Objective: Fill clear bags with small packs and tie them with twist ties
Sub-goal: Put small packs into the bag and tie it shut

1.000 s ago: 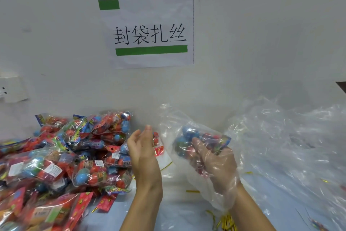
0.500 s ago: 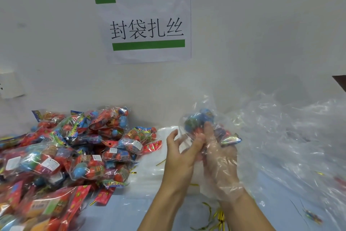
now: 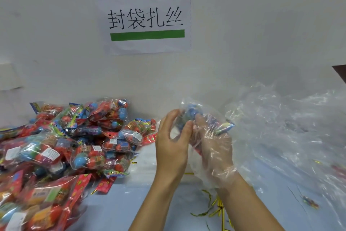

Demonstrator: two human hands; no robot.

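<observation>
Crinkling between both hands, the clear bag [image 3: 207,116] shows blue and red packs [image 3: 194,113] inside; left hand [image 3: 171,148] pinches its film, right hand [image 3: 215,148] reaches inside, gripping the packs.

wall sign [image 3: 143,15] reads "封袋扎丝", pack labels illegible

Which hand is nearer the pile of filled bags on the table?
Left. The left hand is just right of the pile of filled bags; the right hand, inside a clear bag, is farther right.
</observation>
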